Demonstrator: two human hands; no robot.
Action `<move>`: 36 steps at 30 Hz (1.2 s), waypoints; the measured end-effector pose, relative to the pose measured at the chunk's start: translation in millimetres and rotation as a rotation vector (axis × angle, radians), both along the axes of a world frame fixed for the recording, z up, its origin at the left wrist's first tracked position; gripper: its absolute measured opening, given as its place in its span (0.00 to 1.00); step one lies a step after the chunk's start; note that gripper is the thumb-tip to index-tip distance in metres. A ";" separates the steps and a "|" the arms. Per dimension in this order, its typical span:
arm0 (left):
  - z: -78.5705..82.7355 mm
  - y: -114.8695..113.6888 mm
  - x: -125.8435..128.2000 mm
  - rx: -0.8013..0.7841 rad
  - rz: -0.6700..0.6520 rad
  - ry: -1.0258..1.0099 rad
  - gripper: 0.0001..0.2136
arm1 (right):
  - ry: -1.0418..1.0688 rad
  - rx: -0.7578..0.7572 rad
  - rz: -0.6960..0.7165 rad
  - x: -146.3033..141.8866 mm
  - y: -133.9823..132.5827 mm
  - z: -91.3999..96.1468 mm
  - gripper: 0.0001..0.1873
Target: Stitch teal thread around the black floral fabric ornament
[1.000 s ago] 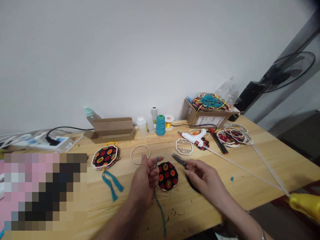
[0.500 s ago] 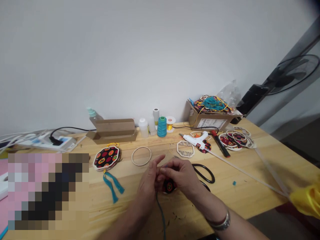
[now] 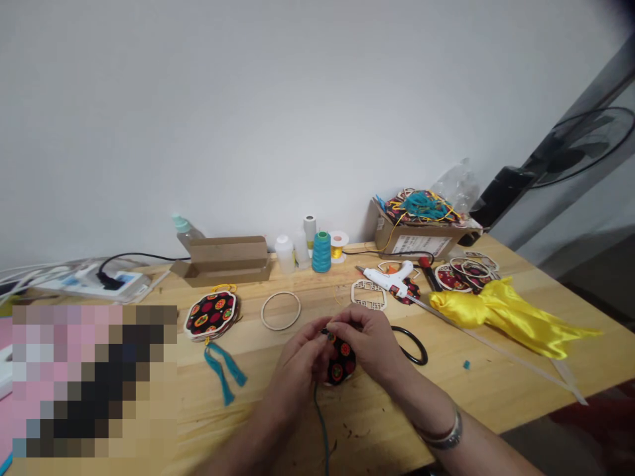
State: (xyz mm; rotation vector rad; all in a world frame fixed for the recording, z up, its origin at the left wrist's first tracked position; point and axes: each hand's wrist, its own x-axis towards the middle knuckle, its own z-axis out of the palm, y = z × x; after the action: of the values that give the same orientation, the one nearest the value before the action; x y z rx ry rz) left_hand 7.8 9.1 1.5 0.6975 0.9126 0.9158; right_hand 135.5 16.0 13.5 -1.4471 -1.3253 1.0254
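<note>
Fingertips meeting, my two hands work close together at the top of a black patterned fabric ornament (image 3: pixel 342 362) with red and orange round motifs. My left hand (image 3: pixel 303 354) is closed on the ornament's left edge, and a teal thread (image 3: pixel 322 423) hangs below it to the table's front. My right hand (image 3: pixel 366 338) is pinched at the ornament's top edge; what lies between its fingertips is too small to make out. Black-handled scissors (image 3: pixel 419 347), partly hidden, lie beside my right hand. A wooden ring (image 3: pixel 264 317) rests to the left of the hands.
A stack of patterned ornaments (image 3: pixel 211 313) with teal tassels (image 3: pixel 225 373) lies left. Behind stand a teal thread cone (image 3: pixel 321 253) and an open cardboard box (image 3: pixel 231 251). A white glue gun (image 3: pixel 391 279), yellow satin cloth (image 3: pixel 510 314) and filled carton (image 3: pixel 421 238) are at right.
The yellow satin cloth has come from the right edge onto the table, over the strip and the red-black tool. My fingers have shifted, uncovering more of the ornament.
</note>
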 end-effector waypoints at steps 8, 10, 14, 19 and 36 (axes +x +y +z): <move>2.8 1.2 0.4 0.176 -0.114 0.208 0.09 | -0.111 0.116 0.013 2.5 0.1 -3.2 0.04; 5.2 1.3 0.3 0.190 -0.109 0.267 0.09 | -0.131 0.125 0.014 2.6 -0.2 -3.8 0.05; 10.6 0.0 0.4 0.203 -0.081 0.319 0.10 | -0.154 0.124 0.022 2.0 -1.0 -4.8 0.06; 14.6 -1.0 -0.3 0.189 -0.038 0.305 0.10 | -0.199 0.124 0.042 3.2 3.7 0.3 0.08; 3.3 5.6 -1.9 -0.025 0.135 0.001 0.08 | -0.995 -0.076 0.136 85.7 -50.8 -0.8 0.10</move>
State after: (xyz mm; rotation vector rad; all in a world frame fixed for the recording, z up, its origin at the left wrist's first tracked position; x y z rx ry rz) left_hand 6.0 14.7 4.8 0.6206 0.9795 1.0221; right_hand 221.2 -34.8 12.7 -2.0564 -2.0987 0.3946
